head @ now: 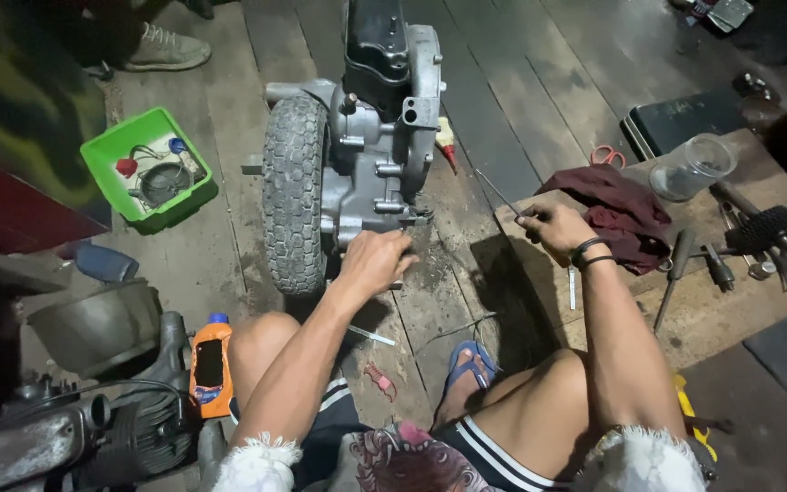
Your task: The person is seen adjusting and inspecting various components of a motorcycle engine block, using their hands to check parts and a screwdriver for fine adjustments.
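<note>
Dim workshop, dark plank floor (pixel 503 109), worn and greasy. Person sits low, knees apart, blue sandal (pixel 469 362) on one foot.

Scooter engine (pixel 380 137) stands upright on the floor straight ahead, small knobby tyre (pixel 294 191) on its left side, black cover on top. Casing looks bolted up; work sits at the lower edge of the case.

Left hand (pixel 373 261) pressed against the bottom of the casing, fingers curled in on something there; what it grips is hidden. Right hand (pixel 553 228) closed around a thin metal rod (pixel 495 191), angled up toward the engine, tip clear of it.

Judgement: mid-job. Engine off the vehicle, parts loose about, nothing looks finished.

Around: green plastic tray (pixel 113 155) of small parts to the left; orange oil bottle (pixel 210 363) by the left knee; second engine lower left. Low wooden board (pixel 730 301) on the right carries a dark red rag (pixel 621 210), clear plastic jar (pixel 690 168), wire brush and hand tools. Red-handled scissors behind it. Another person's shoe (pixel 164 50) top left.

Floor clutter crowds the knees.
</note>
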